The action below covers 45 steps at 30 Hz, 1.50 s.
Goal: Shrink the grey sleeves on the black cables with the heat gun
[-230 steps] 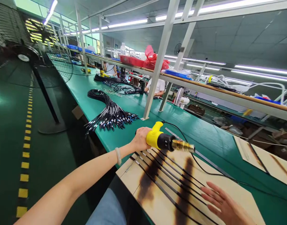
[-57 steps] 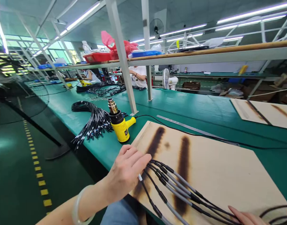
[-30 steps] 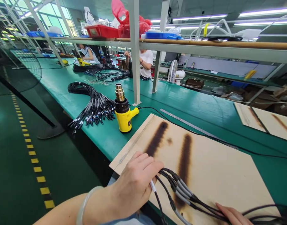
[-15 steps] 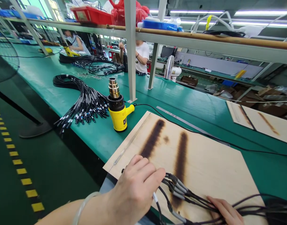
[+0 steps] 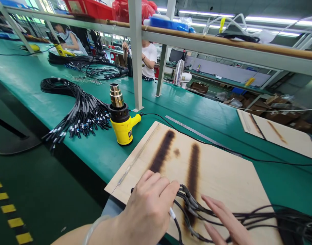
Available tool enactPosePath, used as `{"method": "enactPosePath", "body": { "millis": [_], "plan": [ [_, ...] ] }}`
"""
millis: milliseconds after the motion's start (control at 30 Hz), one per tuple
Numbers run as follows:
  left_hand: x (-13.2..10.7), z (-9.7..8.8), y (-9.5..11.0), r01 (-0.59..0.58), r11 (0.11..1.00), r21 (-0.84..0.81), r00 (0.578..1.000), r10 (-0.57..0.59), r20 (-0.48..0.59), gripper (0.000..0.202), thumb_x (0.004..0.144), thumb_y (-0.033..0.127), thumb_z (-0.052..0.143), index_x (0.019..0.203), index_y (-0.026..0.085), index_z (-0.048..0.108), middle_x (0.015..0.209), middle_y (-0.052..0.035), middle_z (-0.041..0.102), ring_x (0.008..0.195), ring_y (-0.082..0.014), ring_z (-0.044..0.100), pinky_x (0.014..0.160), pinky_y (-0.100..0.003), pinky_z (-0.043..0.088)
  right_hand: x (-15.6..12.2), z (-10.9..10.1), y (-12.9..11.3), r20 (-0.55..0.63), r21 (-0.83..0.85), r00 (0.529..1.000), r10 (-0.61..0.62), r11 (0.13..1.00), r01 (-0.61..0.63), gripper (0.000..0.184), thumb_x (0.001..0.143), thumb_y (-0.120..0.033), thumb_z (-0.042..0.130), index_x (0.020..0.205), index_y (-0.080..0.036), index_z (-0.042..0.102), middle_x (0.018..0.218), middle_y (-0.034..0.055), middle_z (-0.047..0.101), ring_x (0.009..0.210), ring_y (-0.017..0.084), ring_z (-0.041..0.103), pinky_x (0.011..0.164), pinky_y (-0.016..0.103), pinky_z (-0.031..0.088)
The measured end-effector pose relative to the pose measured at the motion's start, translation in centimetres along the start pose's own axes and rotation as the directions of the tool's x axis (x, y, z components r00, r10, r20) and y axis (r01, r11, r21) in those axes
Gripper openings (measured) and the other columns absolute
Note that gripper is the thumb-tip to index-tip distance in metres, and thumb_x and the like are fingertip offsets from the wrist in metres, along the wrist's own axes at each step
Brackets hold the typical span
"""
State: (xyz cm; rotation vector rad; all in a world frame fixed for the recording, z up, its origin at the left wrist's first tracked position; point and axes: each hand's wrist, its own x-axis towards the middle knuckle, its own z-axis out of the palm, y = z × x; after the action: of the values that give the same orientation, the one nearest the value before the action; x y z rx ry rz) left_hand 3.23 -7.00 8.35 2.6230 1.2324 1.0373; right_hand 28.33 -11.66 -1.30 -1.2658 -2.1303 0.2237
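My left hand (image 5: 153,200) is closed around the ends of several black cables (image 5: 189,200), above a pale wooden board (image 5: 222,170) with dark scorch stripes. A black cable tip pokes out on the left of the fist, and a white-banded cable hangs below it. Grey sleeves show on the cables just right of the fist. My right hand (image 5: 224,221) lies lower right, its fingers stretched out and apart, with the cables running between or under them. Behind the board a yellow heat gun (image 5: 122,127) stands upright, its metal nozzle pointing up.
A large bundle of black cables (image 5: 74,105) lies left of the heat gun on the green table (image 5: 94,156). A metal ruler (image 5: 194,131) and a power cord lie behind the board. A second scorched board (image 5: 278,132) is at right. Shelf posts (image 5: 135,61) rise behind; two people sit beyond.
My right hand has moved left along the cables towards my left hand and its fingers have spread. My left hand keeps its grip. The camera view has shifted slightly.
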Motion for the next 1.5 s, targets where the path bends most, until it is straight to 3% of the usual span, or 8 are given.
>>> {"method": "enactPosePath", "body": {
  "millis": [100,233,433,633,900,1233,1367,1500],
  "plan": [
    [-0.1,0.2,0.1,-0.008,1.0,-0.013,0.998,0.007,-0.055,0.031,0.08,-0.001,0.034,0.095,0.014,0.056,0.07,-0.0025,0.059,0.065,-0.0163,0.05,0.066,-0.03,0.04,2.9,2.4,-3.1,-0.072,0.102,0.997,-0.006,0.995,0.014,0.047,0.086,-0.029,0.055,0.131,-0.022,0.045,0.121,0.01,0.061,0.107,0.02,0.062,0.087,0.025,0.053],
    [-0.4,0.2,0.2,0.018,1.0,-0.025,1.0,-0.018,-0.021,0.028,0.083,-0.001,0.032,0.084,0.016,0.054,0.068,-0.0019,0.056,0.064,-0.0164,0.048,0.067,-0.031,0.038,3.8,4.2,-3.8,-0.05,0.211,0.999,-0.001,0.977,0.011,0.038,0.088,-0.024,0.053,0.126,-0.022,0.049,0.114,0.0104,0.063,0.101,0.019,0.065,0.082,0.025,0.055],
    [-0.4,0.3,-0.2,-0.005,0.999,-0.04,1.0,0.006,0.008,0.027,0.084,0.0,0.032,0.08,0.017,0.053,0.067,-0.0021,0.054,0.064,-0.016,0.047,0.065,-0.03,0.037,4.1,3.9,-4.1,-0.04,0.284,0.999,0.024,0.959,-0.012,0.041,0.09,-0.013,0.047,0.129,-0.025,0.045,0.116,0.0097,0.061,0.106,0.017,0.062,0.089,0.027,0.052],
    [-0.5,0.7,-0.8,0.005,0.999,-0.053,0.999,-0.003,0.038,0.029,0.085,0.001,0.03,0.081,0.017,0.054,0.068,-0.0021,0.054,0.064,-0.0157,0.046,0.067,-0.03,0.036,4.7,3.2,-4.7,-0.052,0.294,0.999,0.014,0.956,0.002,0.04,0.091,-0.018,0.046,0.131,-0.026,0.044,0.118,0.0078,0.06,0.108,0.015,0.06,0.091,0.022,0.05],
    [0.3,0.5,-2.2,-0.034,0.998,-0.058,0.996,0.039,0.082,0.029,0.086,0.001,0.03,0.084,0.016,0.054,0.067,-0.002,0.052,0.063,-0.0163,0.043,0.063,-0.03,0.033,4.7,5.8,-2.7,-0.001,0.159,0.999,0.042,0.986,-0.042,0.038,0.09,-0.026,0.05,0.128,-0.023,0.046,0.109,0.0097,0.063,0.098,0.02,0.062,0.081,0.032,0.055],
    [0.7,-0.1,-3.6,-0.06,0.996,-0.066,0.982,0.071,0.177,0.027,0.082,-0.001,0.032,0.084,0.016,0.053,0.07,-0.0022,0.052,0.066,-0.0166,0.044,0.065,-0.031,0.034,5.3,6.3,-2.8,0.248,0.316,0.961,0.124,0.927,-0.201,0.033,0.094,-0.02,0.037,0.127,-0.021,0.042,0.114,0.0105,0.059,0.103,0.019,0.056,0.091,0.037,0.049],
    [0.5,0.0,-4.2,-0.074,0.995,-0.068,0.977,0.086,0.197,0.026,0.082,-0.001,0.034,0.086,0.016,0.053,0.073,-0.0023,0.054,0.069,-0.0166,0.046,0.069,-0.032,0.035,5.3,6.6,-2.8,0.238,0.298,0.961,0.139,0.931,-0.209,0.031,0.093,-0.019,0.037,0.123,-0.023,0.042,0.112,0.0083,0.059,0.101,0.018,0.057,0.089,0.034,0.05],
    [0.4,-0.2,-4.9,-0.108,0.993,-0.056,0.961,0.119,0.25,0.024,0.084,0.002,0.034,0.087,0.016,0.054,0.076,-0.0029,0.055,0.071,-0.0169,0.048,0.071,-0.033,0.035,5.8,6.8,-3.2,0.18,0.265,0.977,0.117,0.95,-0.163,0.026,0.091,-0.013,0.035,0.112,-0.024,0.045,0.094,0.0039,0.062,0.083,0.015,0.062,0.075,0.026,0.054]
  ]
}}
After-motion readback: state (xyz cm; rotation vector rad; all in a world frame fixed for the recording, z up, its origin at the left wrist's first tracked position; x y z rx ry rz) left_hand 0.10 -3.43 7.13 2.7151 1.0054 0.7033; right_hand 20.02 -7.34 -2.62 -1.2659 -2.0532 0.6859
